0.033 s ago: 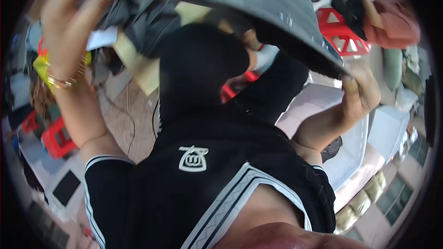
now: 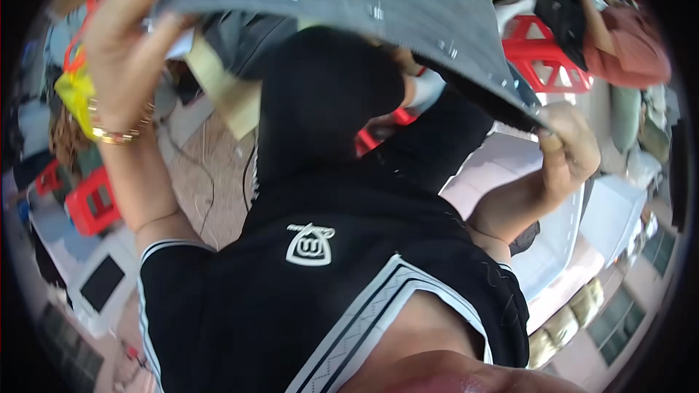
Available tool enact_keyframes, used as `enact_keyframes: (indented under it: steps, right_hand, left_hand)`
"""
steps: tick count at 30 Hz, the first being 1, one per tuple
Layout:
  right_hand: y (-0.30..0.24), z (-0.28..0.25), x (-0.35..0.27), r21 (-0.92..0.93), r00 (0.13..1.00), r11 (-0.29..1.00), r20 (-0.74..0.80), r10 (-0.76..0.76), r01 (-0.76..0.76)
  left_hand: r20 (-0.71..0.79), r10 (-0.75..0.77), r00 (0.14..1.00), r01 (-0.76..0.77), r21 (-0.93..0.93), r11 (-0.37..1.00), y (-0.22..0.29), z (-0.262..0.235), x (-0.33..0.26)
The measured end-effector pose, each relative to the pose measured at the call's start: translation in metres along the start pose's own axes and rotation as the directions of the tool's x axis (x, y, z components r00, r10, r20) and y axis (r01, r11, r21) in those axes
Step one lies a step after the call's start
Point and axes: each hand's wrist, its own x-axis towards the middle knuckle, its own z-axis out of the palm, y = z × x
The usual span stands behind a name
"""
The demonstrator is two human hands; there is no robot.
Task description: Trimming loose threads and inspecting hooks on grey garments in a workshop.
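While my right hand (image 2: 571, 144) pinches a corner of the grey cloth (image 2: 415, 7) beyond my black shirt (image 2: 378, 225), my left hand (image 2: 120, 51) curls at the other end, too blurred to tell how firmly; a slack hold could drop that edge toward the shirt.

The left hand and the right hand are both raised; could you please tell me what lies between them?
A grey cloth with small pale marks spans from the left hand to the right hand, as the head view shows.
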Motion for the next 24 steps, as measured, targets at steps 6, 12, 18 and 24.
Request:
enact_keyframes:
  steps: [6, 12, 18, 24]
  right_hand:
    - [0.024, 0.048, -0.034, 0.019, 0.799, 0.930, 0.519, 0.304, -0.367]
    - [0.043, 0.072, -0.062, -0.039, 0.733, 0.872, 0.523, 0.434, -0.488]
    - [0.036, 0.084, -0.053, -0.100, 0.801, 0.905, 0.432, 0.414, -0.414]
    - [0.029, 0.088, -0.038, -0.002, 0.844, 0.859, 0.186, 0.504, -0.512]
  left_hand:
    - [-0.127, -0.246, 0.961, 0.215, -0.214, 0.953, 0.026, 0.074, -0.103]
    - [-0.218, -0.199, 0.955, 0.168, -0.152, 0.974, 0.029, 0.085, -0.123]
    - [-0.261, -0.475, 0.840, 0.307, -0.493, 0.814, 0.027, 0.091, -0.136]
    - [-0.236, -0.543, 0.806, 0.345, -0.557, 0.755, 0.048, 0.100, -0.127]
